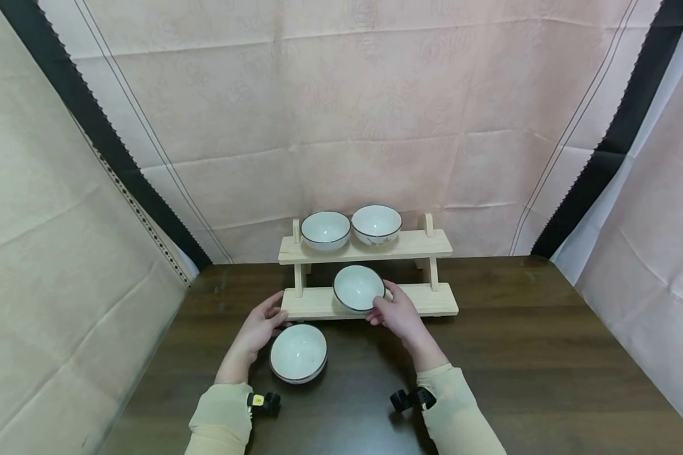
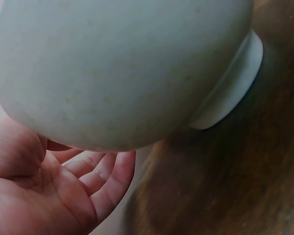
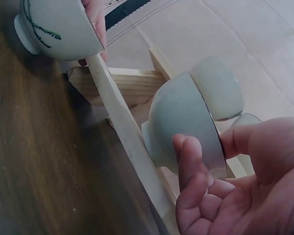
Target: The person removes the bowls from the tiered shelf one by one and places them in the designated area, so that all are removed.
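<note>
My right hand [image 1: 395, 309] pinches the near right rim of a white, dark-rimmed bowl [image 1: 358, 287], thumb at the rim and fingers on the outer wall. This bowl stands upright at the lower shelf of a two-tier wooden rack [image 1: 432, 300]; whether its foot bears fully on the shelf I cannot tell. My left hand [image 1: 262, 323] touches the left end of that shelf, fingers loosely bent. Beside it on the table is another bowl [image 1: 298, 352], which hides part of the hand in the left wrist view, where its pale wall [image 2: 122, 73] looms close.
Two similar bowls, a left one [image 1: 326, 230] and a right one [image 1: 377, 224], sit side by side on the upper shelf [image 1: 415, 245]. The rack stands near the back of the dark wooden table [image 1: 518, 354]. Pale cloth [image 1: 375, 114] hangs behind and at both sides.
</note>
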